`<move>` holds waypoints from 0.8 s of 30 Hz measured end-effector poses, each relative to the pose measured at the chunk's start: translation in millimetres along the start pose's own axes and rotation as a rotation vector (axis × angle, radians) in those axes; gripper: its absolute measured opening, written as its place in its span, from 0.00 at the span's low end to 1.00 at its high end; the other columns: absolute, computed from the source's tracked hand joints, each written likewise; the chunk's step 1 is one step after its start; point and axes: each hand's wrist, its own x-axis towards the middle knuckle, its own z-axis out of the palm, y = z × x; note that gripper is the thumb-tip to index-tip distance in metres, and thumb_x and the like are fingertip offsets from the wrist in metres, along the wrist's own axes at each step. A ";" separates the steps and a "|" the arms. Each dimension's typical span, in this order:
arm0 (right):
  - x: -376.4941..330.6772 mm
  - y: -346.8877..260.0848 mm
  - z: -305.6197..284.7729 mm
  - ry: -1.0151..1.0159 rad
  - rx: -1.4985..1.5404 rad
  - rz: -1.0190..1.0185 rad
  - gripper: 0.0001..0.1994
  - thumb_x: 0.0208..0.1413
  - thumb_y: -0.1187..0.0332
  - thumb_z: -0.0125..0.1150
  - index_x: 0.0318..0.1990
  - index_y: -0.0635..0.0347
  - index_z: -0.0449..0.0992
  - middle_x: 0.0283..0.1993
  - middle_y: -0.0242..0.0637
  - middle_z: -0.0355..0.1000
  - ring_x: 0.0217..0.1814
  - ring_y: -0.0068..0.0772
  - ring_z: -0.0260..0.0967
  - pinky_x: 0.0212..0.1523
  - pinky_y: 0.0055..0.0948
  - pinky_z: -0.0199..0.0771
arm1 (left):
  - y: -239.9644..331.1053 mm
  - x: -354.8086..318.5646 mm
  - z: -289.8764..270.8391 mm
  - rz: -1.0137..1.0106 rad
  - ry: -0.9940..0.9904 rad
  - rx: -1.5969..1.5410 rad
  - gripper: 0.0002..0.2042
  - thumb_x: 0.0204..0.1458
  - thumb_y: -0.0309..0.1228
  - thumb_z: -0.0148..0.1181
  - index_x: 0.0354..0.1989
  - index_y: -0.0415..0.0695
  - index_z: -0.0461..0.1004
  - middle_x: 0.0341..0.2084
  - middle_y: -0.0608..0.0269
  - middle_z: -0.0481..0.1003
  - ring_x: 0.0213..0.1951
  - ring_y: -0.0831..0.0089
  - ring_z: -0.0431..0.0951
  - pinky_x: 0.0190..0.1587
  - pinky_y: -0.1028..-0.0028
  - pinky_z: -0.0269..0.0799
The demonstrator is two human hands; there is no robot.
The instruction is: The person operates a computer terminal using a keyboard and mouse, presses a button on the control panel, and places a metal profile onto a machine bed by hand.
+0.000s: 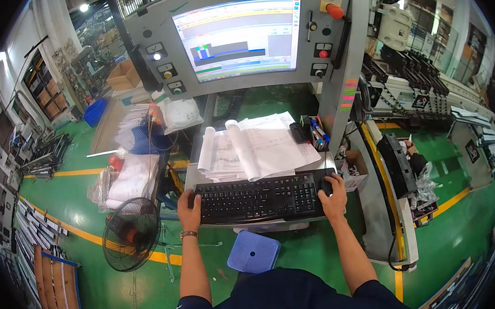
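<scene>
A black keyboard (256, 200) lies on a pale shelf below the screen. My left hand (189, 211) rests at the keyboard's left end, thumb and fingers apart and nothing seen in them. At the other end, my right hand (333, 197) is closed over a dark computer mouse (326, 187), which it partly hides. Behind the keys, a stack of printed sheets (273, 147) has some pages curled back. The lit screen (239, 40) shows a program window with a grey and blue drawing.
Around the screen, a grey control panel (161, 23) carries push buttons and a red knob (334, 11). A pen holder (318, 135) stands right of the papers. Below the shelf is a blue stool (253, 250). A fan (131, 236) stands left, machinery (409, 80) right.
</scene>
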 end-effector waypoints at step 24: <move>0.7 1.2 -0.3 -0.012 0.018 0.011 0.25 0.53 0.66 0.72 0.60 0.59 0.79 0.71 0.50 0.70 0.70 0.59 0.70 0.68 0.51 0.73 | 1.6 1.2 0.2 0.041 -0.010 0.009 0.19 0.62 0.35 0.73 0.58 0.41 0.81 0.53 0.50 0.83 0.56 0.51 0.82 0.62 0.57 0.76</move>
